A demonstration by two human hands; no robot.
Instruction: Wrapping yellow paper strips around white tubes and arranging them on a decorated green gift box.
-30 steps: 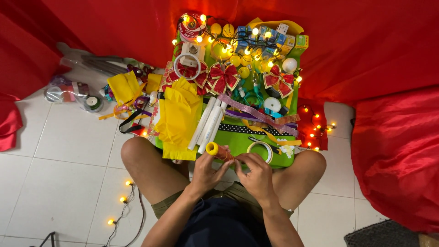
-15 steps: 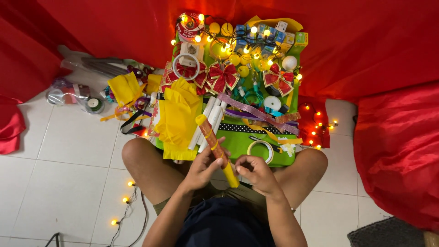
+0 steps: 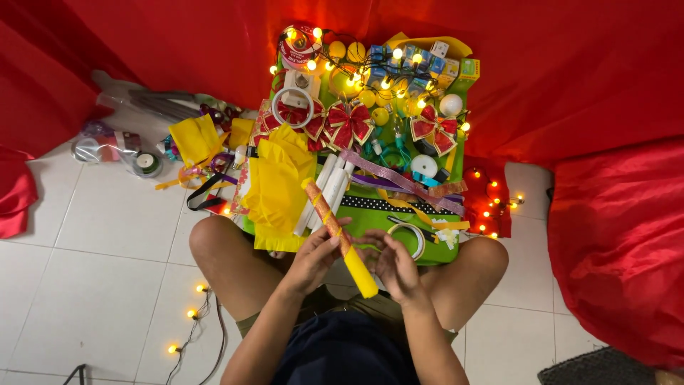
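My left hand (image 3: 314, 258) grips a long paper-wrapped roll (image 3: 339, 236), yellow at both ends with a red patterned band around its middle. The roll slants from upper left to lower right above my lap. My right hand (image 3: 393, 265) hovers just right of the roll's lower yellow end, fingers spread and holding nothing. A ring of clear tape (image 3: 406, 236) lies on the green tray (image 3: 370, 217) just beyond my right hand. White rolled tubes (image 3: 329, 187) lie on the tray behind the roll.
Yellow tissue paper (image 3: 279, 187), red bows (image 3: 347, 121), ribbons (image 3: 399, 182) and lit string lights (image 3: 370, 71) crowd the tray. More lights (image 3: 192, 314) trail on the white tiled floor by my left knee. Red cloth (image 3: 613, 242) surrounds the area.
The roll has swung from lying across my hands to slanting lengthwise in my left hand. My right hand has let go of it and opened.
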